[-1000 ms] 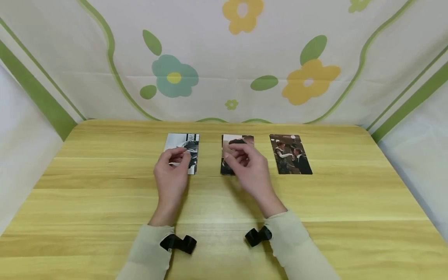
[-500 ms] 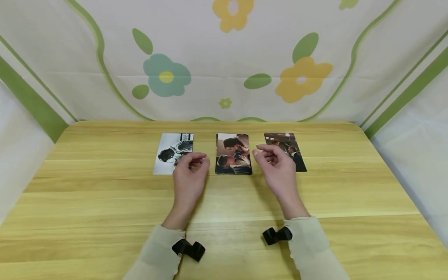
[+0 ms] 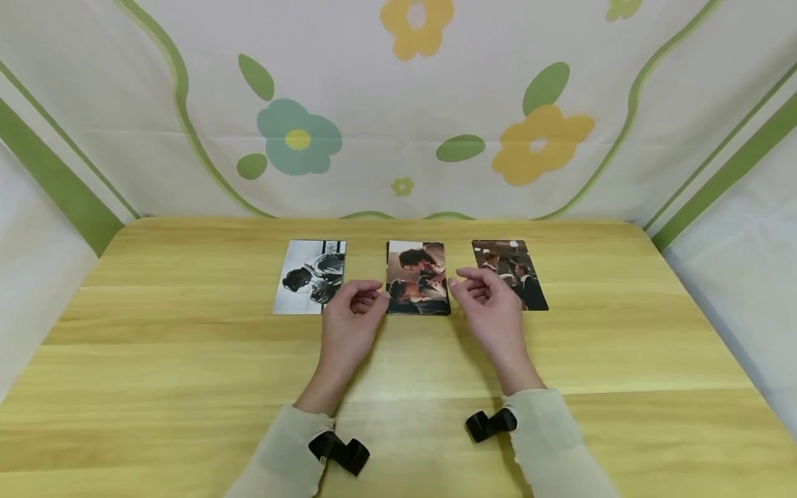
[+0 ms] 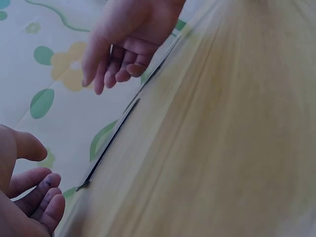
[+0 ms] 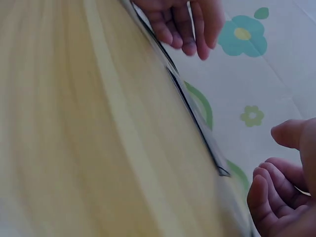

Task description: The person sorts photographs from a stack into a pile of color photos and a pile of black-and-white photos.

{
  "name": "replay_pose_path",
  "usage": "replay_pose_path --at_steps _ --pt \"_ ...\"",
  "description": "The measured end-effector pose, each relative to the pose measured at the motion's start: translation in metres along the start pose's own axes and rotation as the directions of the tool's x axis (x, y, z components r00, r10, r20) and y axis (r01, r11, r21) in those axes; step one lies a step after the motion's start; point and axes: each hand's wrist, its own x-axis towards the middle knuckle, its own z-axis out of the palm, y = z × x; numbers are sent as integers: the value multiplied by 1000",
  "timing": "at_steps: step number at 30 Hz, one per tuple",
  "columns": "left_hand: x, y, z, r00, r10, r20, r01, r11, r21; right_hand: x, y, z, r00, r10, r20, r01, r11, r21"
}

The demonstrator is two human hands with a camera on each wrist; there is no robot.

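Observation:
Three small piles of photo cards lie in a row on the table. In the head view, the middle pile (image 3: pixel 417 280) shows two people close together, and its edges are slightly uneven. My left hand (image 3: pixel 351 321) is beside its lower left corner, fingers loosely curled and holding nothing; touching or just apart, I cannot tell. My right hand (image 3: pixel 493 311) hovers by its right edge, also loosely curled, covering part of the right pile (image 3: pixel 531 290). The left pile (image 3: pixel 305 277), with a black-and-white picture, is partly behind my left hand. Both wrist views show bare fingers.
The wooden table (image 3: pixel 187 373) stretches to both sides and toward me. Behind it hangs a white cloth (image 3: pixel 373 104) printed with flowers and green lines. Black wrist devices (image 3: pixel 339 453) sit at both sleeve cuffs.
Both hands have moved right: the left from over the left pile to beside the middle one, the right off the middle pile to its right side. The middle picture is uncovered now.

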Motion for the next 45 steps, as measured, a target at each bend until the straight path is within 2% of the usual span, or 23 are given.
replay_pose_path --at_steps 4,8,15,22,27,32,37,45 --pt "-3 -3 0 1000 18 15 -18 1000 -1 -2 8 6 1000 6 8 -6 1000 11" --pt "-4 -5 4 999 44 31 -44 999 -8 -4 13 4 1000 10 -21 -9 1000 19" --pt "-6 -3 14 998 55 31 -55 998 13 -4 18 -6 1000 -6 -15 5 998 -66" --pt "-8 -1 21 997 58 57 -66 984 164 -6 19 -8 999 -42 -10 39 975 -219" --pt "-10 -1 21 995 72 71 -87 969 232 -5 17 -4 997 -70 11 70 957 -283" --pt "-10 -1 21 994 85 71 -102 956 277 -4 16 -1 995 -93 29 98 946 -310" --pt "-8 -2 22 994 80 73 -99 944 314 -4 14 4 997 -76 8 75 951 -299" --pt "-8 -2 26 983 123 135 -166 913 373 -7 12 7 997 -70 14 70 932 -355"
